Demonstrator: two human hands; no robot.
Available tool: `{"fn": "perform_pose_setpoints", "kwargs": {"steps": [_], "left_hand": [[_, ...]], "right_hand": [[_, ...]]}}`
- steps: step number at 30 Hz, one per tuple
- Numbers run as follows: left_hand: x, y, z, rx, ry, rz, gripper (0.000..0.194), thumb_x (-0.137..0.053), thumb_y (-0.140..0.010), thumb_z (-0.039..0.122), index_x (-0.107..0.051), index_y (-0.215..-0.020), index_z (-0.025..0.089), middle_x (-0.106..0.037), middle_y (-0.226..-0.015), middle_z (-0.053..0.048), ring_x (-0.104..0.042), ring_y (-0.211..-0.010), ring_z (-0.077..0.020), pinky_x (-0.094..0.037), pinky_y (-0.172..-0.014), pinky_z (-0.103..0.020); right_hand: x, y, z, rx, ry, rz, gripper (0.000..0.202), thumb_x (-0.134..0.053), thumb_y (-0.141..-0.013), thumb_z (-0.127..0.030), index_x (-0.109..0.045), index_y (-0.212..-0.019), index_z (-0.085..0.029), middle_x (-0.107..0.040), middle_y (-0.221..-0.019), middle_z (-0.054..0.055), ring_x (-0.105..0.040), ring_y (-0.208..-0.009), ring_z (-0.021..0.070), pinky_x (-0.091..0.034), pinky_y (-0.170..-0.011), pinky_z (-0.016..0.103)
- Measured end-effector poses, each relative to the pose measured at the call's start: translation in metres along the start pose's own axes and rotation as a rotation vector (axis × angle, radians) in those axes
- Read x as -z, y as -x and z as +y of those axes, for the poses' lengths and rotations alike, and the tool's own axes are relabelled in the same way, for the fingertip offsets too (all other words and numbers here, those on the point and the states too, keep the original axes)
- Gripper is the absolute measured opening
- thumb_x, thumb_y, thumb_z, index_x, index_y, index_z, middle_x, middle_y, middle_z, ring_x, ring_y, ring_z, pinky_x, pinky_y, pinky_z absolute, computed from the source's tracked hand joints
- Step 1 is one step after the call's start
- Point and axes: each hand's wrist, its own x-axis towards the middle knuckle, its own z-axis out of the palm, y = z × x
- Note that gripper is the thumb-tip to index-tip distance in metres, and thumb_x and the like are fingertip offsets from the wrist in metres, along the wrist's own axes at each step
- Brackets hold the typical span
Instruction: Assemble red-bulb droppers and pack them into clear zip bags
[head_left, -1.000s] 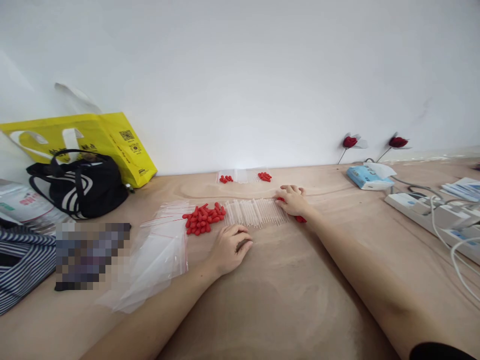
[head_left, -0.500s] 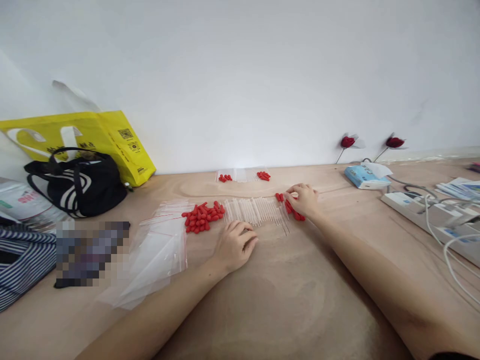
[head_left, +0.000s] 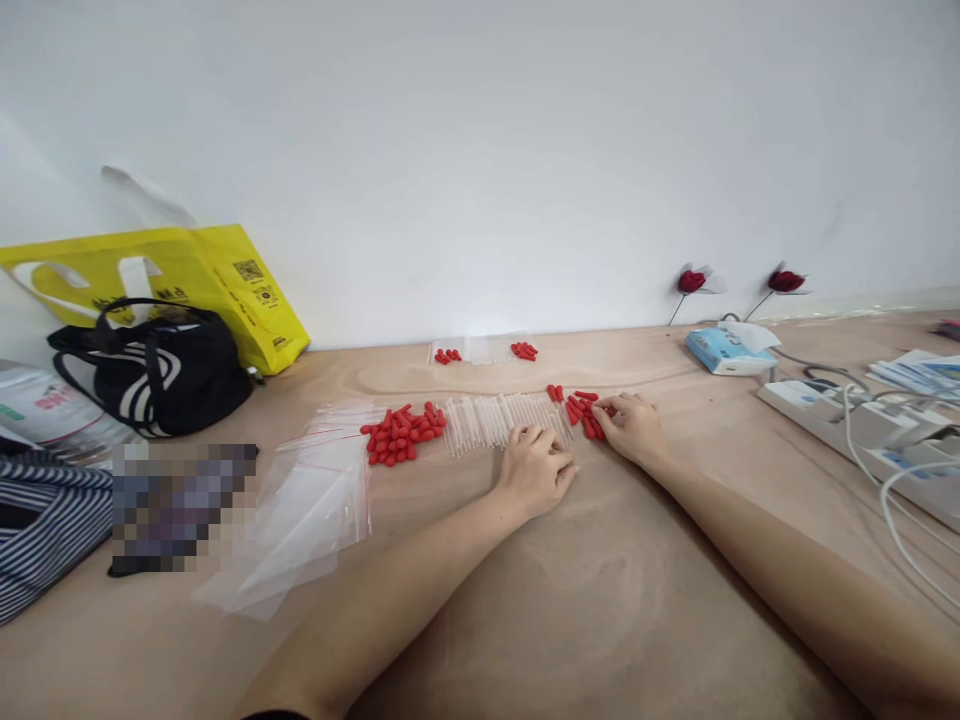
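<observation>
My left hand (head_left: 534,470) lies palm down at the near right edge of a row of thin whitish sticks (head_left: 480,422), its fingers loosely bent and partly apart. Its fingertips cover the near ends of some sticks. My right hand (head_left: 634,428) is at a small heap of red drop-shaped pieces (head_left: 583,408), with thumb and fingertips closed around one of them at the heap's right side. A bigger pile of the same red pieces (head_left: 397,437) lies left of the sticks. Clear zip bags (head_left: 319,500) are spread left of that pile.
By the wall lie clear bags (head_left: 480,348) with red pieces at both ends. A yellow bag (head_left: 247,300) and a black handbag (head_left: 176,365) stand at left. At right are a tissue pack (head_left: 724,352), a power strip (head_left: 810,420) with white cables, and two red flowers (head_left: 691,281).
My left hand has slid right along the sticks, toward the right heap. My right hand has moved slightly right and nearer, uncovering more red pieces. Loose sticks near the heap are now hidden or moved.
</observation>
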Motion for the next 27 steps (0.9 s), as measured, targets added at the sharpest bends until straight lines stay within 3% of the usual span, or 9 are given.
{"fn": "perform_pose_setpoints", "kwargs": {"steps": [9,16,21,23,27], "left_hand": [[0.021,0.031,0.001,-0.088,0.095,-0.018,0.012,-0.055,-0.078,0.024,-0.066,-0.082,0.022,-0.066,-0.088,0.0,-0.051,-0.088,-0.0183,-0.028,-0.091,-0.043],[0.046,0.072,-0.014,-0.144,0.129,0.108,0.011,-0.053,-0.079,0.02,-0.064,-0.081,0.023,-0.068,-0.085,0.002,-0.056,-0.081,-0.0153,-0.025,-0.096,-0.044],[0.063,0.084,-0.025,0.012,0.097,0.164,0.013,-0.053,-0.077,0.021,-0.058,-0.066,0.019,-0.066,-0.071,0.002,-0.056,-0.073,-0.0145,-0.034,-0.088,-0.039],[0.063,0.083,-0.026,0.082,0.069,0.125,0.01,-0.057,-0.075,0.028,-0.06,-0.075,0.019,-0.066,-0.08,-0.001,-0.056,-0.078,-0.0173,-0.037,-0.083,-0.038],[0.053,0.078,-0.026,0.146,0.026,0.014,0.029,-0.062,-0.071,0.039,-0.063,-0.093,0.019,-0.065,-0.098,-0.005,-0.054,-0.089,-0.0231,-0.039,-0.079,-0.041]], "right_hand": [[0.009,0.008,-0.014,0.087,0.083,-0.042,0.029,-0.051,-0.071,-0.047,-0.06,-0.061,-0.021,-0.06,-0.068,0.002,-0.05,-0.075,0.0189,-0.025,-0.072,0.033],[0.012,0.015,-0.024,0.085,0.166,-0.081,0.031,-0.049,-0.071,-0.049,-0.06,-0.064,-0.021,-0.061,-0.071,0.003,-0.049,-0.078,0.0204,-0.023,-0.071,0.034],[0.012,0.015,-0.032,-0.003,0.245,-0.145,0.027,-0.048,-0.072,-0.043,-0.061,-0.067,-0.02,-0.062,-0.076,0.006,-0.049,-0.081,0.0229,-0.024,-0.071,0.036],[0.013,0.015,-0.035,-0.014,0.265,-0.163,0.024,-0.048,-0.072,-0.039,-0.061,-0.066,-0.019,-0.063,-0.077,0.008,-0.05,-0.082,0.0237,-0.025,-0.071,0.037],[0.017,0.013,-0.036,-0.037,0.258,-0.128,0.022,-0.046,-0.072,-0.033,-0.06,-0.062,-0.018,-0.063,-0.072,0.008,-0.051,-0.08,0.0241,-0.026,-0.072,0.038]]}}
